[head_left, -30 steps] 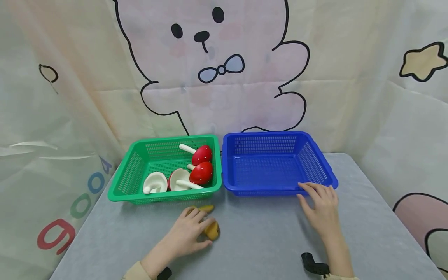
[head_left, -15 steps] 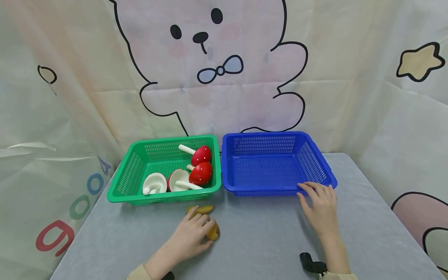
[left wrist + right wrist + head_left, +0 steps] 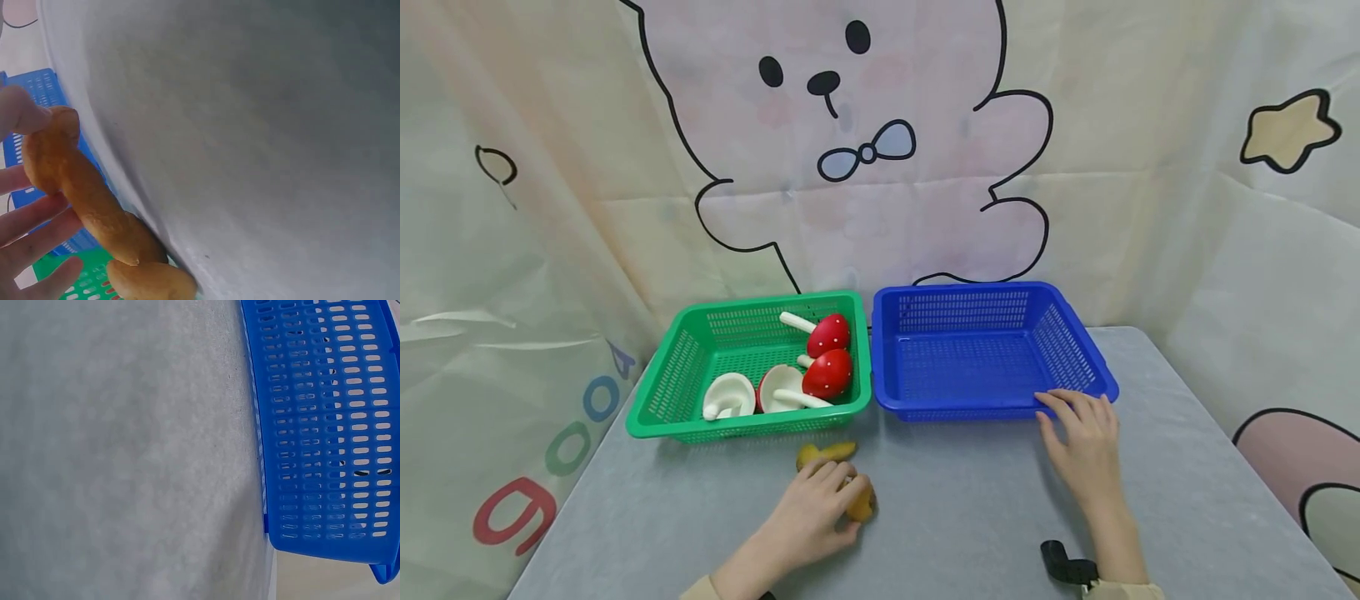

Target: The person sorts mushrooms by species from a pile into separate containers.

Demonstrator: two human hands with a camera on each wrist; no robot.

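Observation:
A knobbly, orange-tan ginger root (image 3: 94,194) lies on the table in front of the baskets. In the head view my left hand (image 3: 808,512) covers its middle, and a lobe (image 3: 863,504) shows past the fingers. The left wrist view shows the thumb on one end and fingers along the side, pinching it. Another yellowish lobe (image 3: 827,452) lies just beyond the hand; I cannot tell whether it is a separate piece. My right hand (image 3: 1086,450) rests its fingertips on the front rim of the blue basket (image 3: 962,411), fingers loosely bent. The right wrist view shows only basket and table.
At the left stands a green basket (image 3: 700,429) holding several red-capped toy mushrooms (image 3: 827,373). The blue basket beside it has nothing in it. Both stand at the back of the grey table (image 3: 955,517), before a printed curtain (image 3: 1105,125).
My left hand has shifted slightly right and nearer, and the ginger lobe under its fingers has moved along. More of the far lobe shows. The right hand stays at the blue rim.

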